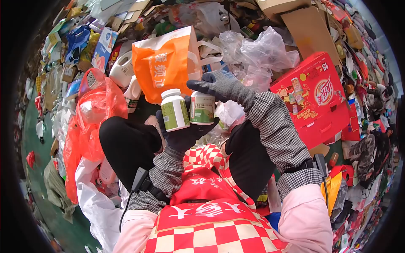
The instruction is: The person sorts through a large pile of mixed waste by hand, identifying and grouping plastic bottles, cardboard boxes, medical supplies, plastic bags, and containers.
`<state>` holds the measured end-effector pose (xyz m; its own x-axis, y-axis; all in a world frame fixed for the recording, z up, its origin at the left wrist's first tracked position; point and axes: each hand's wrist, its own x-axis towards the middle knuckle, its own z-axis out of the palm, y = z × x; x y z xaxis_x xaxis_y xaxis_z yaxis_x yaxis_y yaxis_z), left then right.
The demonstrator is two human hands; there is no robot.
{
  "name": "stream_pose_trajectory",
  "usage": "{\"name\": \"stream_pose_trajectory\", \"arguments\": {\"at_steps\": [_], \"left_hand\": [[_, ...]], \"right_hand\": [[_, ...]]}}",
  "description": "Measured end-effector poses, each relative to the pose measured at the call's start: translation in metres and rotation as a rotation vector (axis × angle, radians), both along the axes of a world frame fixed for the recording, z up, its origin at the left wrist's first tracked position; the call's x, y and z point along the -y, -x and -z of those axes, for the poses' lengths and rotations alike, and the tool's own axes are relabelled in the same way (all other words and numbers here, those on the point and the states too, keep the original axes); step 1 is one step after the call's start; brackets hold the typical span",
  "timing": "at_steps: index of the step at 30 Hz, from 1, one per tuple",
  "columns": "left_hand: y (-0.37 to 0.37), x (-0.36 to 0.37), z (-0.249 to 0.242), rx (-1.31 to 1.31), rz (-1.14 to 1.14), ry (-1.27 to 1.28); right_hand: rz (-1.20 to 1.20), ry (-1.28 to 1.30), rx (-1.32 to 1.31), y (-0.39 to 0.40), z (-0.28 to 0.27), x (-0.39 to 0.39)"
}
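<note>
My left hand [184, 139], in a dark glove, cradles two white plastic pill bottles from below, side by side. The left pill bottle [175, 111] has a green and white label and a white ribbed cap; it tilts slightly. The right pill bottle [202, 110] stands nearly upright, with a white and green label. Over its top, my right hand [225, 86], in a grey and dark glove, has its fingers bent around the cap area, which they partly hide. Behind the bottles stands an orange and white bag [164, 59].
A red printed carton [310, 95] lies at the right, near clear plastic bags [265, 50]. Red plastic bags [93, 114] and white jugs [122, 67] lie at the left. Cardboard [310, 31] and mixed waste surround my bent legs.
</note>
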<state>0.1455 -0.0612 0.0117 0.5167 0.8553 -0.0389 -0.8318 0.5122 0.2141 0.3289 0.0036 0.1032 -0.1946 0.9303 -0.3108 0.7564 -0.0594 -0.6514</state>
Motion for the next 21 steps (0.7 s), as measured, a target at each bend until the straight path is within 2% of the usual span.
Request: {"name": "stream_pose_trajectory", "arguments": {"at_steps": [2, 5, 8, 9, 10, 11, 12, 14, 15, 18, 19, 20, 21], "left_hand": [[-0.001, -0.001, 0.002, -0.018, -0.053, -0.072], [0.001, 0.002, -0.021, 0.180, 0.094, -0.002], [0.012, 0.003, -0.017, 0.122, 0.088, -0.103], [0.020, 0.006, -0.018, 0.090, 0.061, -0.145], [0.023, 0.013, -0.022, 0.080, 0.039, -0.176], [0.024, 0.019, -0.027, 0.087, 0.039, -0.198], [0.030, 0.026, -0.033, 0.093, 0.029, -0.219], [0.045, 0.041, -0.044, 0.147, 0.015, -0.248], [0.058, 0.052, -0.051, 0.168, -0.003, -0.256], [0.098, 0.092, -0.063, 0.218, -0.093, -0.241], [0.111, 0.109, -0.066, 0.237, -0.138, -0.230], [0.124, 0.128, -0.069, 0.250, -0.190, -0.215], [0.136, 0.149, -0.063, 0.323, -0.245, -0.181]], "right_hand": [[0.007, 0.054, 0.009, 0.003, -0.005, -0.001], [0.000, 0.096, -0.009, 0.006, -0.001, -0.007], [-0.052, 0.039, -0.159, 0.006, 0.018, -0.013], [-0.095, 0.078, -0.080, 0.009, 0.007, -0.012], [-0.008, 0.094, -0.184, 0.018, 0.005, -0.005], [-0.033, -0.110, -0.286, 0.027, 0.003, 0.002], [-0.147, -0.481, -0.266, 0.035, 0.002, 0.008], [-0.302, -0.162, -0.457, 0.039, 0.006, -0.002], [-0.428, -0.360, -0.442, 0.049, 0.001, -0.001], [-0.308, -0.241, -0.603, 0.073, 0.007, -0.017], [-0.423, -0.234, -0.588, 0.082, 0.001, -0.022], [-0.319, -0.123, -0.631, 0.089, 0.008, -0.030], [-0.331, -0.093, -0.608, 0.097, 0.008, -0.030]]}}
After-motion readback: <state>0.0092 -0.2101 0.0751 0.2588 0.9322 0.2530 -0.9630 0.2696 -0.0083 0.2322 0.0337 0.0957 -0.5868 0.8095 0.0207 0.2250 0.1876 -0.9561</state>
